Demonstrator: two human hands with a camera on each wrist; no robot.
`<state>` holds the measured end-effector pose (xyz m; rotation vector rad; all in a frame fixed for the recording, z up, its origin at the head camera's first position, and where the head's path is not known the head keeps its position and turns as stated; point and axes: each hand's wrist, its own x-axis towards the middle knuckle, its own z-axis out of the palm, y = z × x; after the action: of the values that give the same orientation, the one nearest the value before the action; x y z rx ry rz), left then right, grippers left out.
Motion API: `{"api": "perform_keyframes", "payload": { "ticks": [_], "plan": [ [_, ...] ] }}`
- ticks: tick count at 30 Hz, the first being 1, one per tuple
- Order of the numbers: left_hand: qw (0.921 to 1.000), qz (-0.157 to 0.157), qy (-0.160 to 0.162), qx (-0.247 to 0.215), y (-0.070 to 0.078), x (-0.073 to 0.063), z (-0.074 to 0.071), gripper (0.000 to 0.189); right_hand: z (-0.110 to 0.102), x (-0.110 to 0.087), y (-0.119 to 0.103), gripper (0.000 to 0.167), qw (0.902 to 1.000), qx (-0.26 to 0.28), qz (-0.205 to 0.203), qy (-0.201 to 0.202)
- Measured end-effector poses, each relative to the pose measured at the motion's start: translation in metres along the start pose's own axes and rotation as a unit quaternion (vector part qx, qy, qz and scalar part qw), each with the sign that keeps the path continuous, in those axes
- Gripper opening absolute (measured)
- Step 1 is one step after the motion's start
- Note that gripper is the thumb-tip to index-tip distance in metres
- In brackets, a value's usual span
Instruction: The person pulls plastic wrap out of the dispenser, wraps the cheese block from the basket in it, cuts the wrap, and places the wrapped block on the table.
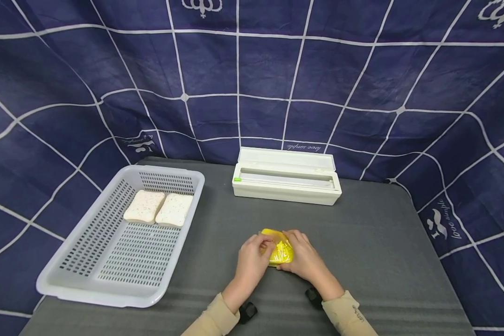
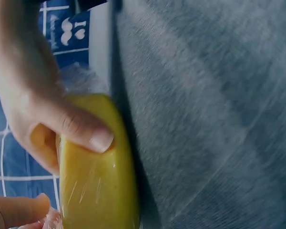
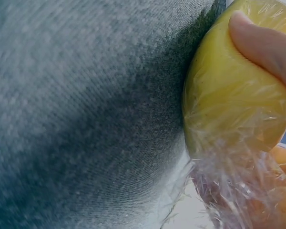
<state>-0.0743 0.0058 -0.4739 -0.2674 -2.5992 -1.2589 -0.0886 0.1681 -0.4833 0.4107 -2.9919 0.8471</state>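
Note:
A rounded yellow block (image 1: 282,252), wrapped in clear cling film (image 3: 233,167), sits low over the grey table between both hands. My right hand (image 1: 304,256) grips it from the right, the thumb (image 3: 262,43) lying along its near side. At the block's left end, my left hand (image 1: 254,254) pinches gathered film between thumb and fingertips. In the left wrist view, those left fingertips (image 2: 26,210) hold a crumpled bit of film beside the yellow face. Wrinkled film bunches at that end in the right wrist view, partly covering the left fingers.
A white cling film dispenser (image 1: 285,192) stands behind the hands, lid raised, a green slider on its front left. On the left, a pale plastic basket (image 1: 109,298) holds two white speckled bread slices (image 1: 159,208). A navy checked cloth (image 1: 260,65) hangs behind the grey table (image 1: 382,242).

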Motion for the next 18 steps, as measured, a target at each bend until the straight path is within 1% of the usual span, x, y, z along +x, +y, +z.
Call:
{"api": "perform_keyframes", "payload": {
  "ticks": [3,5,7,9,11,12,13,14,15,16,18],
  "plan": [
    [0.9988,0.032,-0.012,0.035,0.002,-0.006,0.003,0.026,0.001,0.000,0.001,0.089,1.0000,0.009,0.002,0.002],
    [0.9958,0.058,-0.025,0.066,0.003,-0.011,0.004,0.032,0.001,0.000,0.001,0.089,0.9998,0.017,0.005,0.004],
    [0.9904,0.088,-0.037,0.101,0.005,-0.016,0.006,0.033,0.001,0.000,0.001,0.090,0.9997,0.023,0.008,0.005],
    [0.9817,0.112,-0.051,0.146,0.008,-0.021,0.009,0.033,0.001,-0.001,0.002,0.091,0.9995,0.027,0.012,0.004],
    [0.9693,0.132,-0.066,0.197,0.011,-0.026,0.010,0.034,0.000,-0.001,0.002,0.090,0.9994,0.030,0.015,0.004],
    [0.9610,0.140,-0.078,0.225,0.013,-0.029,0.011,0.036,0.001,-0.001,0.002,0.090,0.9994,0.029,0.016,0.004],
    [0.9514,0.148,-0.090,0.254,0.014,-0.032,0.011,0.039,0.001,-0.001,0.002,0.089,0.9995,0.028,0.016,0.004],
    [0.9399,0.156,-0.105,0.285,0.016,-0.034,0.012,0.044,0.001,0.000,0.002,0.087,0.9995,0.028,0.016,0.004],
    [0.9299,0.160,-0.122,0.308,0.018,-0.037,0.012,0.049,0.001,0.000,0.001,0.086,0.9995,0.026,0.015,0.005],
    [0.9204,0.166,-0.138,0.326,0.020,-0.040,0.011,0.054,0.001,0.000,0.001,0.086,0.9996,0.024,0.013,0.006],
    [0.9097,0.172,-0.163,0.341,0.022,-0.044,0.012,0.063,0.001,0.000,0.001,0.084,0.9998,0.018,0.010,0.007]
  ]
}}
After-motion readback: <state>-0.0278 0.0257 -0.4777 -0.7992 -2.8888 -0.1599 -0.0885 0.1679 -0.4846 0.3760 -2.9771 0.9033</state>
